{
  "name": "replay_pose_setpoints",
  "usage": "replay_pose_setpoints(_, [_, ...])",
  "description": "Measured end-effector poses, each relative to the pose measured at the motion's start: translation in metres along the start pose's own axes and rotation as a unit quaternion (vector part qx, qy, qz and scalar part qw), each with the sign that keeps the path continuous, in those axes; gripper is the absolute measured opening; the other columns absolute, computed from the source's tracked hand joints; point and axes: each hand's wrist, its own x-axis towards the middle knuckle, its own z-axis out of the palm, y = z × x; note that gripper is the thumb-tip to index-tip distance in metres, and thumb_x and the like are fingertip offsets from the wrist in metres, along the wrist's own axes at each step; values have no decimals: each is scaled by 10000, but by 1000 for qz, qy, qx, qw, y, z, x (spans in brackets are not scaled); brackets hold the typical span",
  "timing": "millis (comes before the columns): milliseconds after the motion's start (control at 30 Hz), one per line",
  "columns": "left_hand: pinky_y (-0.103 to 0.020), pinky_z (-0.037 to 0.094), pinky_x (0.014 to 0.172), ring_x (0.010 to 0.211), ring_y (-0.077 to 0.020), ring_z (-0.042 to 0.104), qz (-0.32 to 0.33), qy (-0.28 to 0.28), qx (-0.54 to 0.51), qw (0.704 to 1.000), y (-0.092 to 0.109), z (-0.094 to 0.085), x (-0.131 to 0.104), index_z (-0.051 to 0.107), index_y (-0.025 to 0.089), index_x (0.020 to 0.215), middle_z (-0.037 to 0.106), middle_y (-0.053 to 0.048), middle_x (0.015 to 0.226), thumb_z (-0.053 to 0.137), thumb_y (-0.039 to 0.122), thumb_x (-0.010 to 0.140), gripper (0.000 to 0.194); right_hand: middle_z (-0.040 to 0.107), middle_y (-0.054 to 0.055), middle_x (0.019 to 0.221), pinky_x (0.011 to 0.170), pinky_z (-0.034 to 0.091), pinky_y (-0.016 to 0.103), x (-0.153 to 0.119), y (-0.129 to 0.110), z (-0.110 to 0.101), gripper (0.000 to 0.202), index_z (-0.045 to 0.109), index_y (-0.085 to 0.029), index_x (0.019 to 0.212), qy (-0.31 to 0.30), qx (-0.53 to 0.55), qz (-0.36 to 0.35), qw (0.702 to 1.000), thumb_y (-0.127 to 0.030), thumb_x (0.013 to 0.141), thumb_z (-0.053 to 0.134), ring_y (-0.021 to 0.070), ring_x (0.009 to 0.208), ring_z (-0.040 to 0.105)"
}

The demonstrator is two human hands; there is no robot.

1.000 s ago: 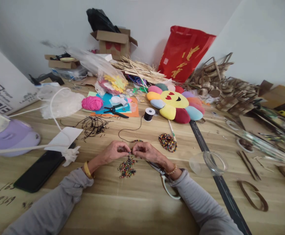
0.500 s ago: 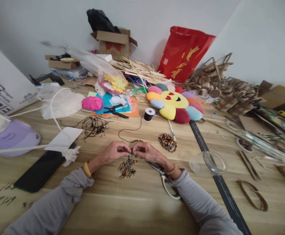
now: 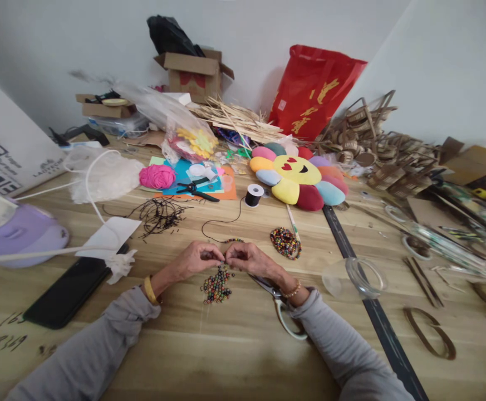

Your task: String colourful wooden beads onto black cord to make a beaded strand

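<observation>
Beads lie loose just below the frame's centre, near the left hand and right hand, both pinching something too small to tell; keeping the black cord slack and both pinches steady should help.

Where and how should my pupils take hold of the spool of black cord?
Probably by the rim of its white top flange, coming from above on the near side. The spool stands upright with that flange uppermost; its cord trails off to the left and the plush flower sits close on the right, so those sides look less handy.
</observation>
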Motion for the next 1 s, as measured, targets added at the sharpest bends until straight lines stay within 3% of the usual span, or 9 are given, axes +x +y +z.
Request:
replay_pose_setpoints(367, [-257, 509, 674, 692, -153, 641, -10, 9, -15, 1000, 0, 4, 1, 687, 127, 776, 698, -40, 731, 702, 277, 696, 170, 462, -45, 622, 546, 318, 202, 0, 2, 0, 259, 582, -136, 813, -4, -5, -8, 1000, -391, 840, 618, 80, 558, 382])
replay_pose_setpoints(1000, [-236, 475, 599, 620, -143, 610, 18, 45, 1, 999, -1, 7, 3, 662, 121, 677, 673, -31, 654, 701, 263, 700, 149, 558, -24, 671, 557, 362, 205, 2, -5, 2, 315, 597, -135, 824, 3, 56, 2, 998, -420, 761, 714, 80, 576, 458])
